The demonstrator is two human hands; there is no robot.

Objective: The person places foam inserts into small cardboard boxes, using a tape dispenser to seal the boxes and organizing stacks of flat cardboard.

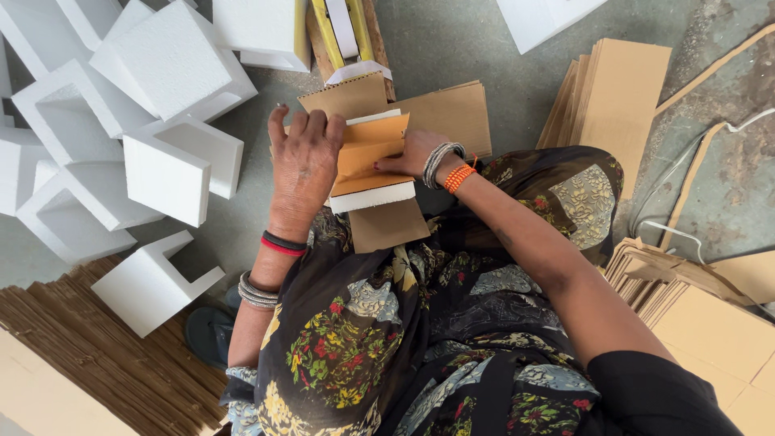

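A white foam block, on the lap, was half wrapped in a cardboard sheet; the left hand pressed flat, the right hand pinched its fold; foam pieces remained unwrapped.

The left hand lies flat on a cardboard-wrapped foam piece at centre — the right hand pinches its orange-brown flap. White foam blocks are heaped at ten o'clock, stacked cardboard sheets at two o'clock.
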